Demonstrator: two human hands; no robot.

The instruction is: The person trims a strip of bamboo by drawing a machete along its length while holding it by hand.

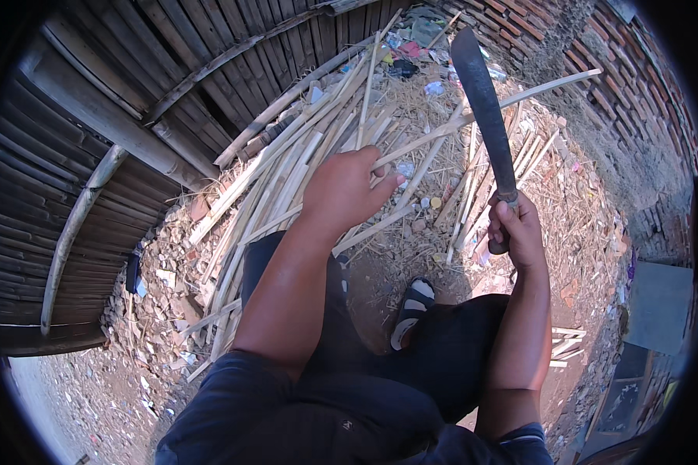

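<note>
My right hand (520, 231) is wrapped round the handle of a machete (482, 97), whose broad dark blade points up and away from me. A long pale bamboo strip (549, 87) runs from lower left to upper right, passing through my closed left hand (341, 190). In this view the blade crosses the strip; whether the two touch I cannot tell. Beneath my left arm lies a heap of similar pale strips (302, 159) along the ground. Shorter split pieces (467, 194) lie on the ground below the blade.
A dark bamboo-slat wall (77, 232) with poles stands on the left. A worn brick wall (636, 85) curves along the right. Litter (407, 58) and rubble cover the far ground. My sandalled foot (415, 306) is between the heap and a few cut pieces (566, 345) at right.
</note>
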